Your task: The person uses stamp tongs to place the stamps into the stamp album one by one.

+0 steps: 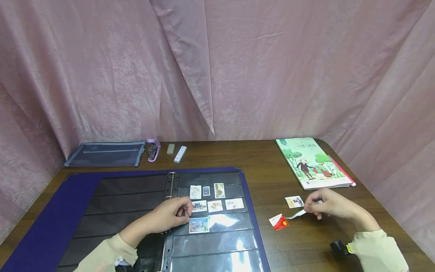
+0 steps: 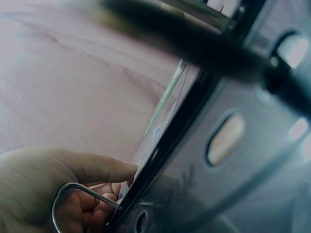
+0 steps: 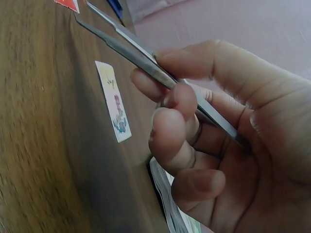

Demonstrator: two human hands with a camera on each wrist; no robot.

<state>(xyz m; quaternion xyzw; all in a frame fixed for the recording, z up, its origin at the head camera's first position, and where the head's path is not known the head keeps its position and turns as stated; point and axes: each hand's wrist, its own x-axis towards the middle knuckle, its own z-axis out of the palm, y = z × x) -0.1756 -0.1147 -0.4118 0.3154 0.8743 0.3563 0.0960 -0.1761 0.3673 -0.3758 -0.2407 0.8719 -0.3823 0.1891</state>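
Observation:
My right hand (image 1: 327,206) holds metal tweezers (image 3: 141,58) between thumb and fingers. The parted tips reach the edge of a red and white stamp (image 1: 280,222) on the table; whether they touch it is unclear. A second, pale stamp (image 1: 294,201) lies just behind it. My left hand (image 1: 166,215) lies over the stamp album (image 1: 217,241), fingers curled at the inner edge of its right page. Several stamps (image 1: 199,225) sit in that page's clear pockets. In the left wrist view, the thumb (image 2: 114,169) meets the page edge; a grip on the pocket film cannot be made out.
A green-covered book (image 1: 310,166) with a red pen (image 1: 343,172) beside it lies at the back right. Along the back left are a blue mesh pouch (image 1: 105,154), a purple stapler (image 1: 154,150) and two small blocks (image 1: 180,154). A black object (image 1: 339,247) is by the right sleeve.

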